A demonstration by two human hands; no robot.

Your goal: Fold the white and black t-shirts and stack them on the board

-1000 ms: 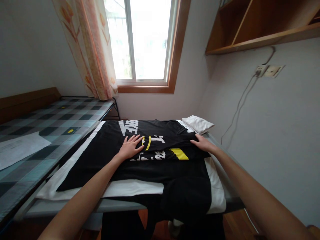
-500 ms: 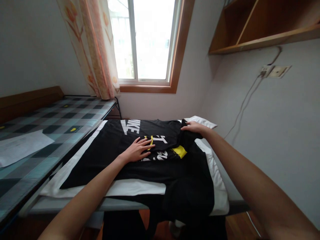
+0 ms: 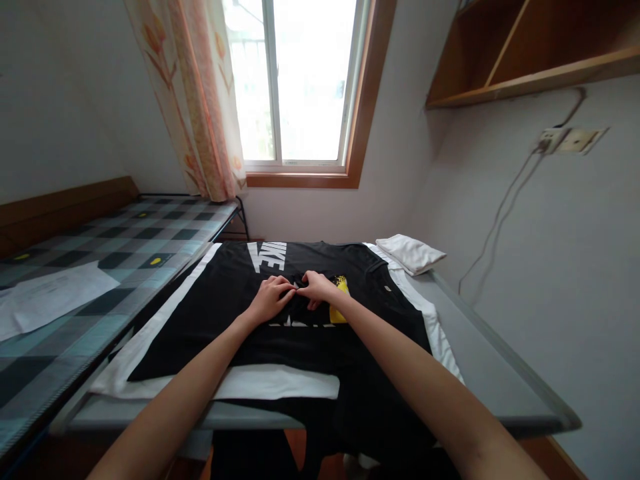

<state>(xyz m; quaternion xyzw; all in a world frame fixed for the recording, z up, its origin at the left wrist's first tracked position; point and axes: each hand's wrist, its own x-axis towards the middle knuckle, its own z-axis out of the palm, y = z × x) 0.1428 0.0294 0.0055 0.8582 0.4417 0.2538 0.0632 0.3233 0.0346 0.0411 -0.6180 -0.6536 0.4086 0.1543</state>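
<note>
Fabric garment (image 3: 319,316), black with yellow print, is now a shorter folded strip at twelve o'clock; our right hand (image 3: 319,288), just in from one, meets our left hand (image 3: 273,298), fingers together; whether either pinches, we cannot tell.

A single view looks from the person's head — above and behind the left hand (image 3: 270,298) and right hand (image 3: 319,288) — facing forward and tilted down. It is near enough that the hands fall just below mid-frame, yet wide enough to take in the table (image 3: 493,377) beneath them, the window (image 3: 315,83) beyond them, the bed (image 3: 187,223) to their left and the shelf (image 3: 545,50) high to their right.
</note>
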